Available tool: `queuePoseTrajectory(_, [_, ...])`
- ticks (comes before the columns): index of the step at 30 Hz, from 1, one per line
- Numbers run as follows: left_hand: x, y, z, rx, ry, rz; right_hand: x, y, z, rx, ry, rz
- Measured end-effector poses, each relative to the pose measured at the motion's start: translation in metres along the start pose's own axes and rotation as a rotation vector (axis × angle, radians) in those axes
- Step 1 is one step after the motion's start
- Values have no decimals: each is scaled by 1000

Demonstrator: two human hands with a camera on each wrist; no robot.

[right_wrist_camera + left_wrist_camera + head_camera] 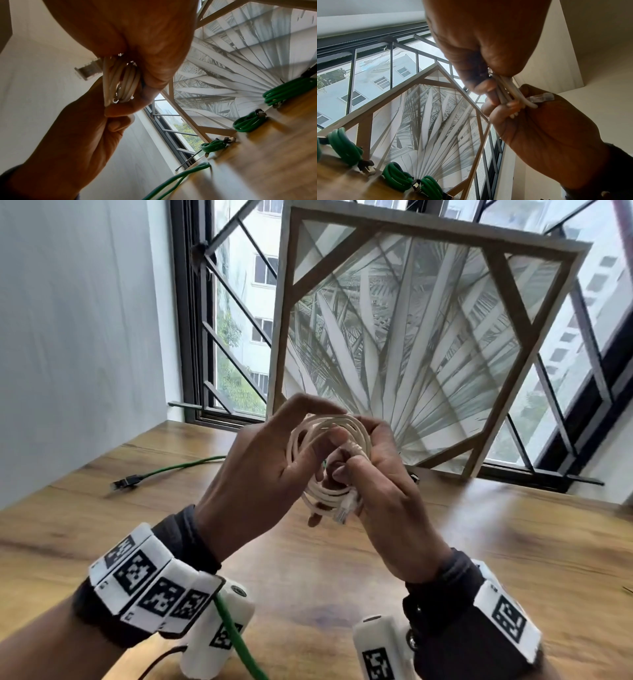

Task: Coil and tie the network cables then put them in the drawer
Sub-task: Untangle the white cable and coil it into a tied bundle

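I've got the white cable (329, 460) coiled up in the air above the desk (479, 542), my left hand (253, 474) and right hand (383, 491) both curled round the bundle with fingers (489, 86) pinching the loops. It looks light and springy, so I reckon it wants holding where the loops cross, near the clear plug (346, 508). Cream-white, several slim round turns.

A brown wood-grain worktop (342, 570) carries a loose green network cable (178, 467) with a dark plug at far left, three coiled green cables (247, 123) and a leaning wooden-framed palm-leaf picture (411, 337) at the far edge.
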State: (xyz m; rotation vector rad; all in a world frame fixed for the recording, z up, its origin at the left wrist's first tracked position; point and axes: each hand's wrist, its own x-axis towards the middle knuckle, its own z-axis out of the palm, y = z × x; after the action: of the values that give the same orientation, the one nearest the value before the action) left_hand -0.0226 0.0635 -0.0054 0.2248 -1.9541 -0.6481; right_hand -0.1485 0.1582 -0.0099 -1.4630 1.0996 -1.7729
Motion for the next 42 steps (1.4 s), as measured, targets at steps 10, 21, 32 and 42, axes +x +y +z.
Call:
queuePoseTrajectory(10, [1,-5,2,20,103,-49,4,-1,-14,-310,130,-200])
queuePoseTrajectory(21, [2,-6,2,-77,23,-74,10,-2,-23,-217,166,-220])
queuePoseTrajectory(32, [3,-2,-2,-16,-15,11,9,5,-28,-629,187,-399])
queuePoseTrajectory(42, [2,-5,-3,-22,-24,70,6,-11,-35,-256,-40,-235])
